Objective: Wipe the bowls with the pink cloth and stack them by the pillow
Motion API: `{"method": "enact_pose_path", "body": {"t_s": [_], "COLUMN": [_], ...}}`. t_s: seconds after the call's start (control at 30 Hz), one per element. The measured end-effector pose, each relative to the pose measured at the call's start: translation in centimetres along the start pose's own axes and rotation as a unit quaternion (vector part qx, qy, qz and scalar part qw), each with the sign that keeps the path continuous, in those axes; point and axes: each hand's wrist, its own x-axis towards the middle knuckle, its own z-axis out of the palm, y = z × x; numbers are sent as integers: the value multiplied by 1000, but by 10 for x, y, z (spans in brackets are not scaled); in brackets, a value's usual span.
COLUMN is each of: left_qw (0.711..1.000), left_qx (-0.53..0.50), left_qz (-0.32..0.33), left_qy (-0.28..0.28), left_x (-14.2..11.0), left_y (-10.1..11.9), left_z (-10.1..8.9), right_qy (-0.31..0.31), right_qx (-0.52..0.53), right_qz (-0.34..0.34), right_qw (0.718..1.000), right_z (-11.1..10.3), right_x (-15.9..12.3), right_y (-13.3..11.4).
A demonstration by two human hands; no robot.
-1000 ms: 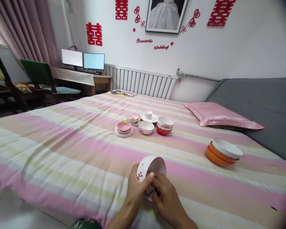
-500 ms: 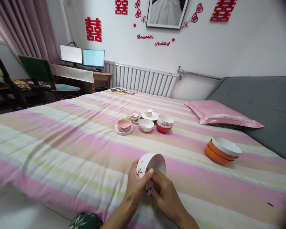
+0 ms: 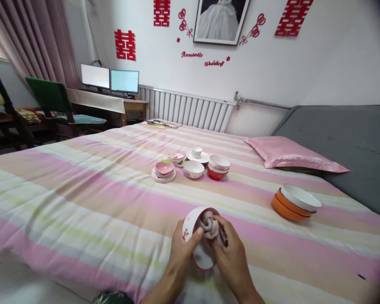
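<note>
A white bowl (image 3: pixel 190 220) with a red rim and small red flowers is tilted on its side above the bed's near edge. My left hand (image 3: pixel 184 249) grips it from the left, the thumb over the rim and the fingers hidden behind. In my right hand (image 3: pixel 232 249) is a bunched greyish-pink cloth (image 3: pixel 210 224), pressed against the inside of the bowl. Farther off on the bed stand a single white bowl (image 3: pixel 194 170), a stack of bowls (image 3: pixel 219 166) with a red one lowest, and pink heart-shaped bowls (image 3: pixel 164 169) on white plates (image 3: pixel 163 179).
A stack of orange bowls (image 3: pixel 289 207) with a white inside stands to the right on the striped bedsheet (image 3: pixel 107 202). Behind the dishes are small white cups (image 3: pixel 196 152) on plates. A pink pillow (image 3: pixel 291 153) lies near the grey headboard (image 3: pixel 342 139). Cables (image 3: pixel 163 124) rest at the far edge.
My right hand has moved the cloth from the bowl's lower rim up into its inside. The bowl's opening has turned more toward me. My view has tilted slightly upward.
</note>
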Motion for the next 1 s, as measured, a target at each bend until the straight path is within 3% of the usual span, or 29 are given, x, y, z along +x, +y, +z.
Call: {"method": "enact_pose_path", "body": {"t_s": [0.17,0.4,0.57,0.73,0.87,1.0], "left_qw": [998,996,995,995,999,998], "left_qx": [27,38,50,81,46,-43], "left_qz": [2,26,41,37,21,-15], "left_qy": [-49,-70,-79,-50,-3,34], "left_x": [-10,-7,3,13,20,21], "left_y": [-9,-12,-7,3,11,23], "left_z": [5,1,-5,-9,-13,-16], "right_qy": [34,-143,-204,-247,-224,-83], "right_qx": [4,108,60,-12,-20,151], "right_qz": [-36,-61,-81,-93,-59,70], "right_qw": [999,982,974,965,973,983], "right_z": [16,3,-3,-17,-33,-41], "right_x": [-8,-3,0,3,9,18], "right_y": [-3,-23,-28,-28,-26,-17]}}
